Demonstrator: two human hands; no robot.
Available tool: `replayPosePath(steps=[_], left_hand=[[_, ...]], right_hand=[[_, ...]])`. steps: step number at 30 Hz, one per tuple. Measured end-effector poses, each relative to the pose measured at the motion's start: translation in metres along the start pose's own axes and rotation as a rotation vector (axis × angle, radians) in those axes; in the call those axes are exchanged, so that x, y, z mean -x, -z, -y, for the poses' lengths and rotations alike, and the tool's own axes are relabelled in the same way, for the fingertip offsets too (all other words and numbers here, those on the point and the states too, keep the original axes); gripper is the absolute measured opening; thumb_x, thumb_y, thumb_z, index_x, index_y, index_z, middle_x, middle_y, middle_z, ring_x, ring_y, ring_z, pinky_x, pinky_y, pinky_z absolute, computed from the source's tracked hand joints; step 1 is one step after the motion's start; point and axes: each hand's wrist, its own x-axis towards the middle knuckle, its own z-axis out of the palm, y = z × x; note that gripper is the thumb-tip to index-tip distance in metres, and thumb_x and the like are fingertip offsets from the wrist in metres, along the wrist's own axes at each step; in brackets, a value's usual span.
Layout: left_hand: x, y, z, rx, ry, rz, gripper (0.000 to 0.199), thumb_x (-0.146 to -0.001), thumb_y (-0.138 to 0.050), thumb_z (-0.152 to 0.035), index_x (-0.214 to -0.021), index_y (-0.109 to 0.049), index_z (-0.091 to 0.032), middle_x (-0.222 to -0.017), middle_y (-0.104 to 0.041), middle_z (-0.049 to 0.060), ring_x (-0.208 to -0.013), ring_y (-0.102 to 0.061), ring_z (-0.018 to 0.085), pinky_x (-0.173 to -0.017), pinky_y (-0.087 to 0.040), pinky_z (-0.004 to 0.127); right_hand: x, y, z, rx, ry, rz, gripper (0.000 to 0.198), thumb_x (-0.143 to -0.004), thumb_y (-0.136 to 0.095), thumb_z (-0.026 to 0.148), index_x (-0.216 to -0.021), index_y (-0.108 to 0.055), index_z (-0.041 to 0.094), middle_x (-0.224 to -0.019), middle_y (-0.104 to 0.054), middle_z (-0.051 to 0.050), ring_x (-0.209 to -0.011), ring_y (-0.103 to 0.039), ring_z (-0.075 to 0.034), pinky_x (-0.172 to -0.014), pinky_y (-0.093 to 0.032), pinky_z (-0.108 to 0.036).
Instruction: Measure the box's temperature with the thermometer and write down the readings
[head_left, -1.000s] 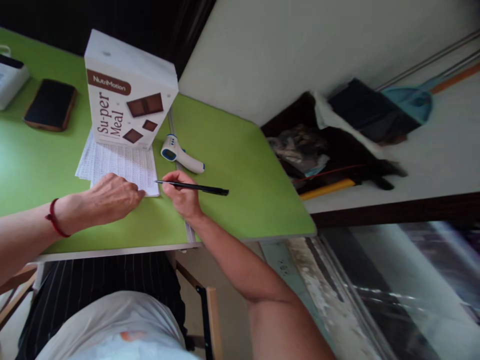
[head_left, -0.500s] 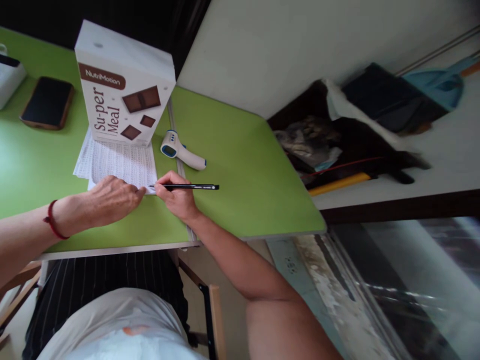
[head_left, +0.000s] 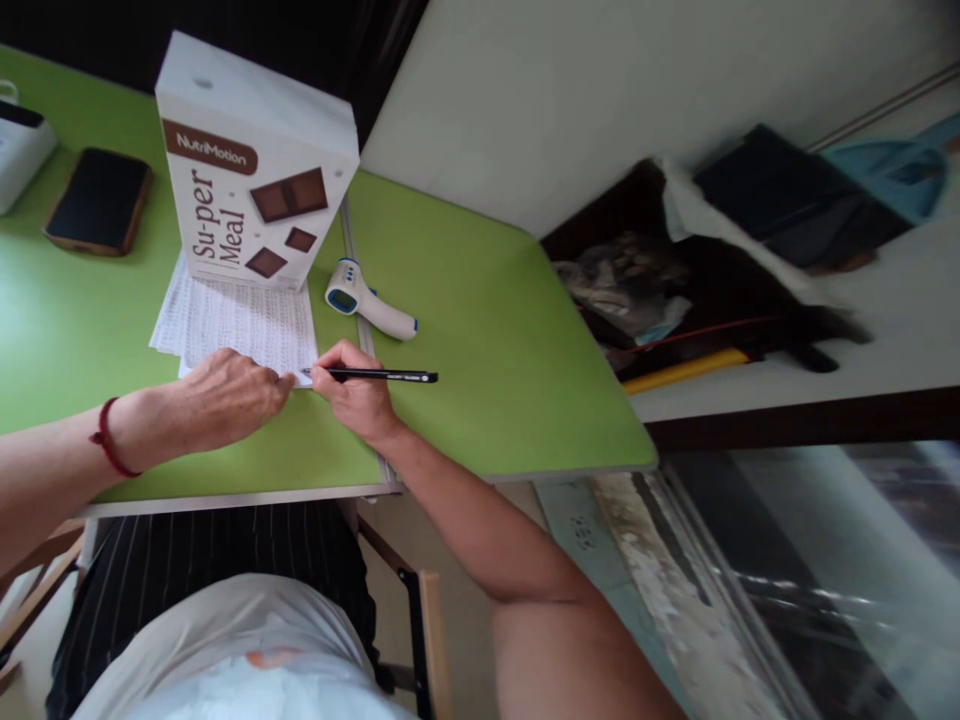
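My right hand (head_left: pixel 356 395) pinches a black pen (head_left: pixel 390 376), its tip at the lower right corner of a sheet of paper (head_left: pixel 247 325) covered in rows of small writing. The pen's shaft points right, nearly level. Across the sheet's lower edge rests my left hand (head_left: pixel 225 400), fingers curled and holding the paper down; its fingertips are mostly hidden. Other sheets stick out beneath on the left. A white box with chocolate pictures (head_left: pixel 255 190) stands upright at the top of the paper. Right of it lies a white and blue infrared thermometer (head_left: pixel 373 303).
A dark phone (head_left: pixel 99 203) lies on the green table (head_left: pixel 480 330), near a white device (head_left: pixel 22 155) at the left edge. Beyond the table's right side are a dark shelf with cloths (head_left: pixel 630 285) and a yellow bar (head_left: pixel 686 371). A wooden chair frame (head_left: pixel 427 640) stands below.
The view has shifted slightly, so the table and box appear a little further right. Both hands keep nearly the same place, with the pen tip still at the paper.
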Motion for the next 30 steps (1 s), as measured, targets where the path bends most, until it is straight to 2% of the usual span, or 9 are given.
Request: replayPosePath(steps=[11, 15, 24, 30], left_hand=[[-0.0004, 0.0004, 0.0008, 0.017, 0.007, 0.017, 0.043, -0.091, -0.042, 0.004, -0.126, -0.061, -0.012, -0.082, -0.071, 0.009, -0.068, -0.069, 0.022, -0.052, -0.031, 0.029], [-0.0001, 0.0007, 0.0013, 0.016, 0.011, 0.015, 0.042, -0.091, -0.042, 0.004, -0.126, -0.061, -0.012, -0.082, -0.072, 0.008, -0.068, -0.069, 0.020, -0.051, -0.028, 0.028], [-0.0015, -0.0004, 0.0018, 0.017, -0.004, 0.000, 0.043, -0.091, -0.043, 0.003, -0.128, -0.058, -0.012, -0.077, -0.069, 0.006, -0.063, -0.067, 0.018, -0.047, -0.023, 0.029], [-0.0018, -0.0012, 0.0026, -0.003, -0.010, 0.019, 0.045, -0.093, -0.041, 0.002, -0.133, -0.056, -0.012, -0.080, -0.070, 0.007, -0.067, -0.069, 0.022, -0.047, -0.020, 0.030]], right_hand=[[-0.0006, -0.0002, 0.0009, -0.019, -0.014, -0.022, 0.019, -0.081, -0.058, 0.038, -0.070, -0.054, 0.023, -0.061, -0.057, 0.003, -0.058, -0.049, -0.012, -0.057, -0.043, -0.026], [-0.0005, -0.0007, -0.0002, -0.018, -0.008, -0.051, 0.018, -0.081, -0.057, 0.036, -0.070, -0.053, 0.023, -0.062, -0.057, 0.003, -0.058, -0.049, -0.013, -0.058, -0.043, -0.026], [-0.0002, 0.0001, -0.0009, 0.001, -0.023, 0.004, 0.019, -0.082, -0.058, 0.036, -0.070, -0.051, 0.023, -0.061, -0.056, 0.004, -0.058, -0.049, -0.012, -0.057, -0.042, -0.025], [-0.0004, -0.0001, -0.0005, -0.009, -0.016, -0.014, 0.020, -0.082, -0.057, 0.038, -0.070, -0.052, 0.024, -0.060, -0.056, 0.004, -0.056, -0.049, -0.012, -0.057, -0.042, -0.026]])
